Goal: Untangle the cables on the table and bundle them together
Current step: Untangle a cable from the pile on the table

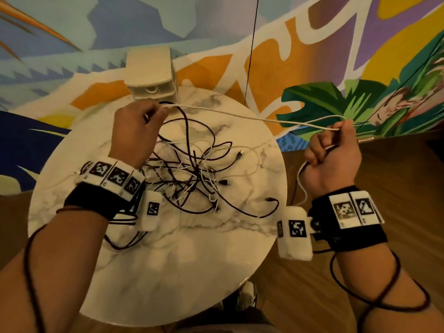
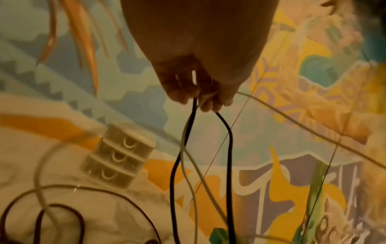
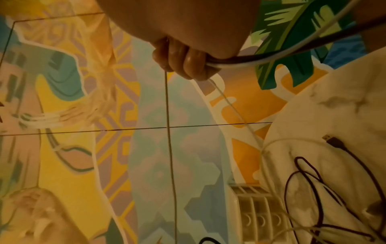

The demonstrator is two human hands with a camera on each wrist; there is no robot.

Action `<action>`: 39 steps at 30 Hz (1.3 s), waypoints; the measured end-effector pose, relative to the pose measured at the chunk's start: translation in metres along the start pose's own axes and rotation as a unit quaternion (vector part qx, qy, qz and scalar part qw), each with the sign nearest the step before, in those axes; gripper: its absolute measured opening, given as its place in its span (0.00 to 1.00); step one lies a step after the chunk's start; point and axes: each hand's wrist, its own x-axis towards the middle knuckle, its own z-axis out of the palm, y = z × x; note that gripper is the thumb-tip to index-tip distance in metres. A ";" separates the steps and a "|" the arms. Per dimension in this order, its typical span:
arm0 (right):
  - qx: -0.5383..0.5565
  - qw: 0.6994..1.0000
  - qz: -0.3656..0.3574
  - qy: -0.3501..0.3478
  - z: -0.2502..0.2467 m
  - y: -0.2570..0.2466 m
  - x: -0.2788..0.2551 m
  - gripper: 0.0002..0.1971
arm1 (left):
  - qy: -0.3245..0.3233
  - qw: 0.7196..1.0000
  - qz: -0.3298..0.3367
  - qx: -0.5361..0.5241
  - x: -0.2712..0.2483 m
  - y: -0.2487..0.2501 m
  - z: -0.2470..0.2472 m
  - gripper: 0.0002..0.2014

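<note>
Left hand (image 1: 134, 131) pinching white cable (image 1: 240, 115) and a dark loop, right hand (image 1: 332, 159) fisted round that cable, tangled cables (image 1: 192, 174) on round marble table (image 1: 168, 272), 3-drawer organizer (image 1: 152, 73), contents unclear

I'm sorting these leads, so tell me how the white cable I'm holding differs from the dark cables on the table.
The white cable is pale and stretched nearly straight in the air between the left hand and right hand. The dark cables are maroon-black and lie looped and tangled on the table. Both are thin and flexible.
</note>
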 end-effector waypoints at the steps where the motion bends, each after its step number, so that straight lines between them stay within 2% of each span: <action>1: -0.002 1.000 -0.011 0.006 0.001 0.002 0.001 0.15 | 0.007 0.999 0.002 0.032 -0.001 -0.005 0.001 0.11; 5: -0.001 0.998 -0.055 0.014 0.008 -0.007 0.005 0.14 | -0.100 0.965 -0.054 0.236 -0.021 -0.053 0.003 0.13; 7: -0.002 0.997 -0.075 0.016 0.007 -0.014 0.009 0.14 | -0.092 0.956 -0.096 0.261 -0.029 -0.074 -0.003 0.14; 12: -0.024 0.999 -0.043 0.011 0.015 -0.007 0.006 0.15 | -0.108 0.952 -0.226 0.175 -0.031 -0.095 -0.009 0.09; 13: -0.031 0.999 -0.033 0.006 0.017 -0.004 0.004 0.15 | -0.085 0.952 -0.241 0.170 -0.032 -0.089 -0.007 0.09; 14: -0.033 0.999 -0.025 -0.001 0.019 -0.002 0.003 0.15 | -0.043 0.958 -0.233 0.160 -0.032 -0.075 -0.004 0.08; 16: -0.041 0.999 -0.015 -0.012 0.023 0.003 0.001 0.15 | 0.017 0.985 -0.155 0.069 -0.036 -0.029 0.006 0.06; 17: -0.047 0.999 -0.012 -0.017 0.025 0.006 -0.001 0.15 | 0.000 0.994 -0.109 -0.007 -0.039 0.005 0.014 0.09; 18: -0.054 0.998 -0.009 -0.022 0.027 0.008 -0.002 0.15 | -0.056 0.993 -0.062 -0.077 -0.044 0.038 0.023 0.15; 19: -0.058 0.998 -0.008 -0.026 0.029 0.009 -0.003 0.15 | -0.139 0.984 -0.021 -0.106 -0.049 0.066 0.036 0.20; 21: -0.057 0.998 -0.010 -0.030 0.031 0.008 -0.004 0.16 | -0.302 0.951 0.023 -0.053 -0.059 0.090 0.068 0.28; 22: -0.052 0.998 -0.013 -0.031 0.030 0.005 -0.004 0.16 | -0.348 0.937 0.006 -0.009 -0.062 0.085 0.084 0.27; 23: -0.045 0.998 -0.016 -0.032 0.028 0.001 -0.003 0.16 | -0.364 0.931 -0.023 0.030 -0.064 0.075 0.094 0.24; 24: -0.039 0.999 -0.017 -0.035 0.025 -0.002 -0.002 0.16 | -0.344 0.936 -0.051 0.053 -0.064 0.063 0.099 0.19; 25: -0.034 0.999 -0.015 -0.038 0.022 -0.005 -0.002 0.16 | -0.290 0.952 -0.078 0.058 -0.064 0.054 0.099 0.16; 26: -0.030 0.999 -0.012 -0.040 0.020 -0.008 -0.001 0.16 | -0.224 0.970 -0.077 0.044 -0.061 0.051 0.100 0.15; 28: -0.035 0.999 0.000 -0.037 0.017 -0.008 -0.004 0.16 | -0.120 0.990 0.001 -0.068 -0.051 0.068 0.099 0.22; 29: -0.042 0.998 0.006 -0.038 0.018 -0.007 -0.006 0.17 | -0.099 0.986 0.044 -0.130 -0.042 0.086 0.098 0.28; 30: -0.048 0.998 0.011 -0.043 0.018 -0.004 -0.008 0.17 | -0.105 0.978 0.071 -0.165 -0.032 0.100 0.101 0.31; 31: -0.052 0.997 0.013 -0.050 0.020 -0.003 -0.010 0.17 | -0.131 0.972 0.083 -0.175 -0.023 0.111 0.106 0.29; 32: -0.051 0.997 0.013 -0.056 0.021 -0.003 -0.011 0.17 | -0.173 0.967 0.077 -0.169 -0.017 0.115 0.114 0.21; 33: -0.047 0.997 0.010 -0.055 0.020 -0.006 -0.010 0.17 | -0.223 0.963 0.052 -0.143 -0.013 0.110 0.122 0.13; 35: -0.031 0.999 -0.010 -0.040 0.013 -0.016 -0.005 0.16 | -0.303 0.952 -0.005 -0.029 -0.015 0.079 0.128 0.11; 36: -0.023 0.999 -0.020 -0.029 0.007 -0.022 -0.001 0.16 | -0.312 0.949 -0.022 0.039 -0.016 0.057 0.126 0.11; 39: -0.011 0.999 -0.035 0.000 -0.008 -0.030 0.005 0.14 | -0.249 0.950 -0.082 0.173 -0.007 0.003 0.096 0.14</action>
